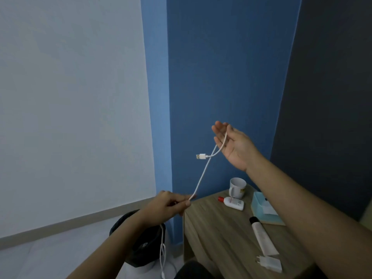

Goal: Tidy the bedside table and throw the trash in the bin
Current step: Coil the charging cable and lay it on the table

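A white USB cable (203, 175) stretches in the air between my hands, above the left edge of the wooden bedside table (219, 236). My left hand (171, 205) pinches the cable low down, and the rest of it hangs below that hand in front of the black bin (141, 252). My right hand (234, 147) is raised with its fingers nearly straight, and the cable lies draped across its palm. The USB plug (201, 156) dangles just left of that hand.
On the table stand a white mug (238, 186), a small white bottle with a red cap (233, 202), a teal tissue box (260, 208), a white tube with a black cap (263, 237) and a white charger adapter (270, 263). Blue and grey walls stand close behind.
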